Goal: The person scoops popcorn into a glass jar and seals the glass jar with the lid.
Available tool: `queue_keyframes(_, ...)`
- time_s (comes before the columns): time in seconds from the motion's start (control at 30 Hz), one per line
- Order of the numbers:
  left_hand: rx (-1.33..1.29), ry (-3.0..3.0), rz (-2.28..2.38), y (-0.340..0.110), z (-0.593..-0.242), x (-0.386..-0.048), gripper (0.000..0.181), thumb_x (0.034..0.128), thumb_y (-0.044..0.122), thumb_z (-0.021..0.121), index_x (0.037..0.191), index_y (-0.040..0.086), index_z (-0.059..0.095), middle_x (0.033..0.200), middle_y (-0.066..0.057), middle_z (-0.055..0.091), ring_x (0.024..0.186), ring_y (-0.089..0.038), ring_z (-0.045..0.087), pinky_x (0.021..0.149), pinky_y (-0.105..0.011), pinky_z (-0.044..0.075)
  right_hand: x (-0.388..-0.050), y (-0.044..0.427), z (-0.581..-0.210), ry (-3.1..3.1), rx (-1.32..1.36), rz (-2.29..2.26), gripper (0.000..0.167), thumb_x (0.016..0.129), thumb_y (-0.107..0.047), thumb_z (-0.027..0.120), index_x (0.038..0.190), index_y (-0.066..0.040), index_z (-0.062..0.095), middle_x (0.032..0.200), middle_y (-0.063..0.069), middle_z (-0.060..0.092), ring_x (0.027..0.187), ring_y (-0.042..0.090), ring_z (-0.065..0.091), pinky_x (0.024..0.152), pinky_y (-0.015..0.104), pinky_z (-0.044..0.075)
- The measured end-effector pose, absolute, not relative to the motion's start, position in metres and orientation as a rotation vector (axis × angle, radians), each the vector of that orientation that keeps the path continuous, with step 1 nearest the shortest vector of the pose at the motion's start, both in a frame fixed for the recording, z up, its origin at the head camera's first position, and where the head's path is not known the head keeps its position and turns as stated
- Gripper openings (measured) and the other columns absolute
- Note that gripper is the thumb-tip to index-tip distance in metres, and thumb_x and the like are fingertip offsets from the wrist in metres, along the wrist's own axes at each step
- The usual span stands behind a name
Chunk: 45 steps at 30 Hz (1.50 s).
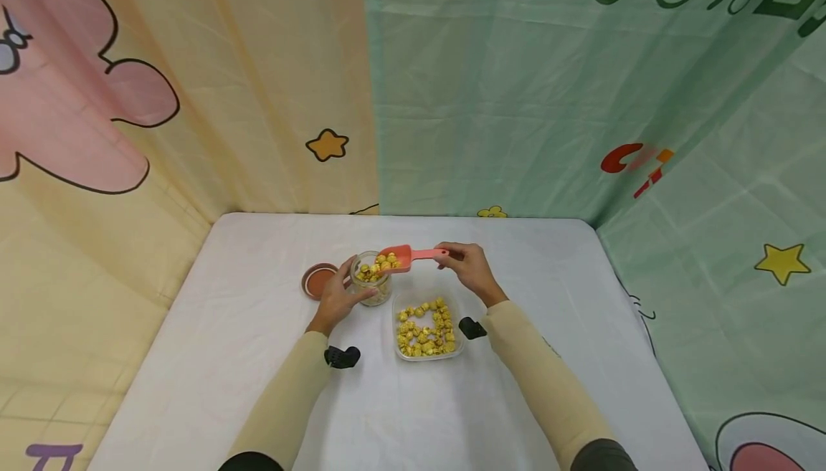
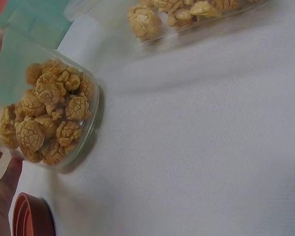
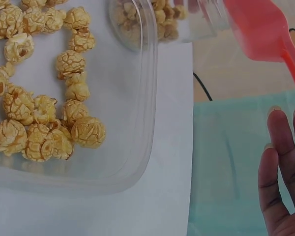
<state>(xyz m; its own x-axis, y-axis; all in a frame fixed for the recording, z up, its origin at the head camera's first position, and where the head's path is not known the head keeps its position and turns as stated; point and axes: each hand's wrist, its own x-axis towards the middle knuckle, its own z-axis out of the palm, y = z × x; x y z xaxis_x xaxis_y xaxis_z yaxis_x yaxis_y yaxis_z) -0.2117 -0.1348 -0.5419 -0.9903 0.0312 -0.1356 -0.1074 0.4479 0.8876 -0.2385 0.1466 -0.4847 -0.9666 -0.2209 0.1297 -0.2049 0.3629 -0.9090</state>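
Your left hand (image 1: 335, 300) grasps the glass jar (image 1: 376, 295), thumb along the near side, fingers about the other; the jar stands on the white table (image 1: 226, 313), lidless, part filled with popcorn pieces (image 2: 51, 110) seen through the wall. Your right hand (image 1: 470, 268) pinches the red scoop (image 1: 405, 257) by the end of its handle; the scoop's bowl lies over the jar's mouth and carries more golden popcorn; whether it touches the rim, you cannot tell from here.

The clear plastic box (image 1: 429, 359) sits on the table just right of the jar and nearer to you; popcorn in it lies mostly around the sides, a bare patch of floor showing in the middle; the reddish-brown lid (image 1: 317, 282) rests left of the jar, beside your left hand; beige sleeves (image 1: 542, 378) cover both your arms; patterned curtains (image 1: 484, 98) hang behind the table.
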Motion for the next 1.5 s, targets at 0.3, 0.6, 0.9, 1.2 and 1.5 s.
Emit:
queue_keyframes(0.3,-0.062,2.559,1.580,-0.136,-0.544,-0.213,0.092,0.0789,0.023,0.080,0.152,0.011,0.027,0.153,-0.016,0.033,0.140,-0.032,0.032,0.112,-0.044,0.036,-0.240,0.144,-0.467,2.722,-0.558,-1.510,0.020,0.090,-0.017,0.067,0.104,-0.003,0.072,0.078,0.009,0.068,0.068,0.028,0.058,0.061,0.031,0.044)
queue_keyframes(0.6,-0.045,2.564,1.577,-0.137,-0.542,-0.213,0.091,0.0788,0.021,0.081,0.152,0.010,0.028,0.152,-0.017,0.035,0.139,-0.033,0.033,0.111,-0.045,0.036,-0.250,0.135,-0.436,2.781,-0.637,-1.242,0.017,0.090,-0.016,0.068,0.101,-0.004,0.073,0.079,0.009,0.069,0.068,0.026,0.060,0.059,0.028,0.047)
queue_keyframes(0.9,0.004,2.575,1.608,-0.137,-0.542,-0.212,0.090,0.0784,0.017,0.081,0.151,0.008,0.029,0.151,-0.017,0.037,0.139,-0.032,0.034,0.111,-0.043,0.037,-0.251,0.133,-0.422,2.778,-0.669,-1.198,0.017,0.089,-0.015,0.069,0.100,-0.003,0.074,0.083,0.010,0.070,0.065,0.017,0.055,0.059,0.027,0.047)
queue_keyframes(1.2,-0.026,2.558,1.597,-0.137,-0.542,-0.211,0.090,0.0788,0.020,0.081,0.152,0.011,0.028,0.151,-0.016,0.037,0.139,-0.032,0.034,0.112,-0.043,0.037,-0.249,0.136,-0.430,2.778,-0.637,-1.214,0.016,0.090,-0.016,0.069,0.099,-0.004,0.074,0.079,0.009,0.069,0.063,0.015,0.055,0.056,0.027,0.045)
queue_keyframes(1.5,-0.024,2.570,1.568,-0.138,-0.544,-0.211,0.096,0.0791,0.025,0.081,0.154,0.013,0.022,0.154,-0.016,0.032,0.140,-0.033,0.032,0.112,-0.045,0.035,-0.241,0.140,-0.460,2.768,-0.509,-1.387,0.020,0.090,-0.020,0.067,0.102,-0.006,0.073,0.078,0.007,0.068,0.064,0.021,0.056,0.058,0.028,0.043)
